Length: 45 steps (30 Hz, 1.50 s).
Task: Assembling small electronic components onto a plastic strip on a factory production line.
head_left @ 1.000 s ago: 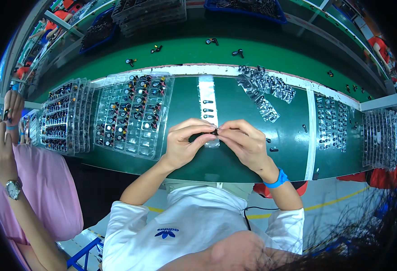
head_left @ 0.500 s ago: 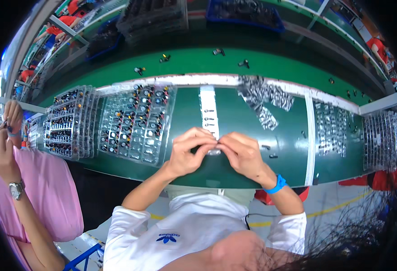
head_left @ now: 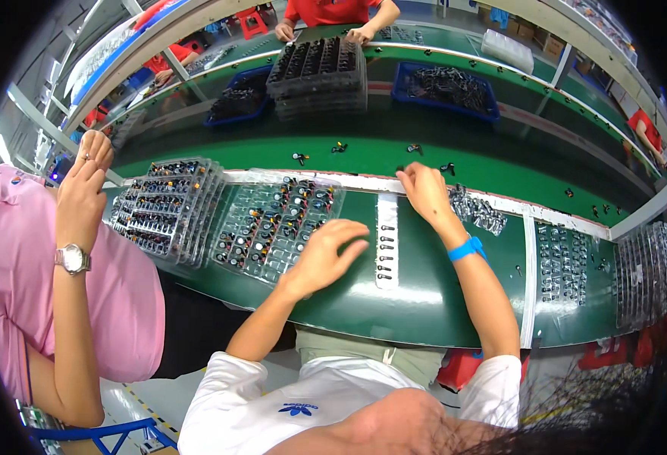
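Note:
My left hand (head_left: 327,258) hovers over the bench with nothing in it, thumb and fingers apart, between the clear tray (head_left: 273,239) and a white strip (head_left: 387,209). Several small black parts (head_left: 386,248) lie in a column on that strip. My right hand (head_left: 427,196) reaches past the strip's far end to the border of the green belt (head_left: 371,152). Its fingertips are closed at a small black part (head_left: 400,169), mostly hidden by the fingers. Near that hand lies a pile of shiny dark and silver pieces (head_left: 479,212).
Stacked clear trays (head_left: 170,216) of parts stand at left, beside a co-worker in pink (head_left: 114,303). More parts (head_left: 563,265) and a tray stack (head_left: 644,273) are at right. Loose parts (head_left: 447,168) dot the belt; blue bins (head_left: 443,91) lie beyond, before a person in red (head_left: 330,11).
My hands have parted from their pinch over the strip. The right has moved away to the belt's edge; the left has opened and drawn left. The view has tilted up, uncovering the strip's parts.

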Tool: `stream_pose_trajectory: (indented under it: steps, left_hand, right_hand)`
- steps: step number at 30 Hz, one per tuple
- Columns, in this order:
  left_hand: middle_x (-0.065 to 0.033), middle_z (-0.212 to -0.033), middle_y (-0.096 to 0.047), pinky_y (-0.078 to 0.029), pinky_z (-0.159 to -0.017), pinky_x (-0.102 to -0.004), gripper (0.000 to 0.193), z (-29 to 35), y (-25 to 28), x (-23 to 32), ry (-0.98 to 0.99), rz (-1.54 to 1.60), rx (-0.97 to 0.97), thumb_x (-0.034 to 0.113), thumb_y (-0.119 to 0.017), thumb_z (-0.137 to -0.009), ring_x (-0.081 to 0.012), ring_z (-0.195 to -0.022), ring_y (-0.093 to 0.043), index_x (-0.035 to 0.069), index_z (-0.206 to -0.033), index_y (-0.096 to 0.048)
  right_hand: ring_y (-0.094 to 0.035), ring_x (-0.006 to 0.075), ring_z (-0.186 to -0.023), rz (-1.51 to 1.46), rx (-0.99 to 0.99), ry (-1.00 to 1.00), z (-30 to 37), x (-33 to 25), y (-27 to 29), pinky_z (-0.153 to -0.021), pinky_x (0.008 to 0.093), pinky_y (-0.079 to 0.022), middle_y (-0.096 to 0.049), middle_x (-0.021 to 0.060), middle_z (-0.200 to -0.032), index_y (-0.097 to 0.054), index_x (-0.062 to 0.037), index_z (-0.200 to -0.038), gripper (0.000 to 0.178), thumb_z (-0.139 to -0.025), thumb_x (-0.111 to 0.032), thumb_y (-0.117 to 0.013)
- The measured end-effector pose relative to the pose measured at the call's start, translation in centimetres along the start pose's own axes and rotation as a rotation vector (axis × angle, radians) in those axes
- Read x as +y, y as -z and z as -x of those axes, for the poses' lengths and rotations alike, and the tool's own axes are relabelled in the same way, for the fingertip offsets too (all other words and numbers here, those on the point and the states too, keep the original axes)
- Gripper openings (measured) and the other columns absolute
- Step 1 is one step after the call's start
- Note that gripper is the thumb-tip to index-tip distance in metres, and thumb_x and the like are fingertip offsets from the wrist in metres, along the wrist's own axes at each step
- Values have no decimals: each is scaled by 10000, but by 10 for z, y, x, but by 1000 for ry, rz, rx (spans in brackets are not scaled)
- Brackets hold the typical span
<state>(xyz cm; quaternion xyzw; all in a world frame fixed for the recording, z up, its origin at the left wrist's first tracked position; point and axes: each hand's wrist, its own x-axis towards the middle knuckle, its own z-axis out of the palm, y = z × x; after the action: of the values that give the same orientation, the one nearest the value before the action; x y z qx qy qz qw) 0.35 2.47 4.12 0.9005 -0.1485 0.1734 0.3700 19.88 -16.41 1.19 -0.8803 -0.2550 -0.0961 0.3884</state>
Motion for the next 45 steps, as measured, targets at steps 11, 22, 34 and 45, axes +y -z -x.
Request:
stream_pose_trajectory:
  steps: [11, 22, 34, 45]
  left_hand:
    - [-163, -1014, -735, -557, -883, -447, 181, -54, 40, -77, 123, -580, -195, 45, -671, -903, -373, -1022, -675, 45, -1070, -741]
    - [-132, -1030, -736, -550, -878, -382, 204, 1, 14, -84, 44, -300, 125, 43, -740, -890, -268, -977, -718, 24, -1093, -724]
    - [-105, -1133, -696, -593, -922, -320, 220, 21, -36, 2, 237, 317, -157, -49, -722, -893, -208, -1058, -709, -21, -1110, -712]
    - [-98, -1229, -690, -506, -1022, -335, 209, 33, -50, 20, 131, 607, -200, 36, -686, -982, -189, -1234, -618, 10, -1189, -692]
  right_hand:
    - [-691, 369, -890, 35, -238, 347, 48, -26, 4, -765, 466, -548, -726, 139, -948, -738, -37, -994, 136, -894, -126, -711]
    - [-695, 236, -827, 376, -197, 695, 75, -28, -5, -703, 373, -547, -698, 66, -814, -668, -82, -838, 72, -796, -140, -656]
    - [-659, 242, -647, -312, 59, 80, 81, -13, -8, -640, 343, -546, -732, 150, -929, -737, -1, -1050, 186, -872, -36, -694]
    - [-704, 173, -880, -637, -13, -85, 147, -33, 61, -742, 277, -547, -707, 106, -994, -724, 31, -1074, 187, -888, 44, -737]
